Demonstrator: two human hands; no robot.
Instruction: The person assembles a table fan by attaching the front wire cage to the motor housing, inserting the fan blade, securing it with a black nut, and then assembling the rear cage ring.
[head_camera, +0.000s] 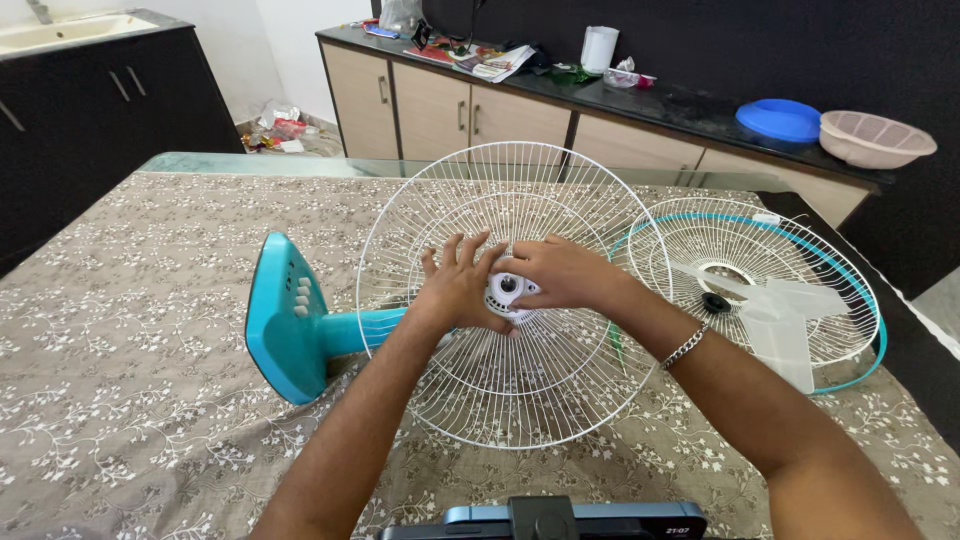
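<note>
A teal table fan lies on its side on the patterned tablecloth, its base (285, 318) to the left. A white wire guard (520, 400) stands upright around the fan's white motor hub (508, 290). My left hand (458, 285) presses on the guard just left of the hub, fingers spread. From the right, my right hand (562, 272) grips the hub. A bracelet sits on my right wrist.
The second wire guard with a teal rim (848, 280) lies flat to the right, holding clear fan blades (780, 315). A green screwdriver (616, 342) lies behind the upright guard. A dark counter behind carries a blue lid (778, 118) and pink basket (876, 138).
</note>
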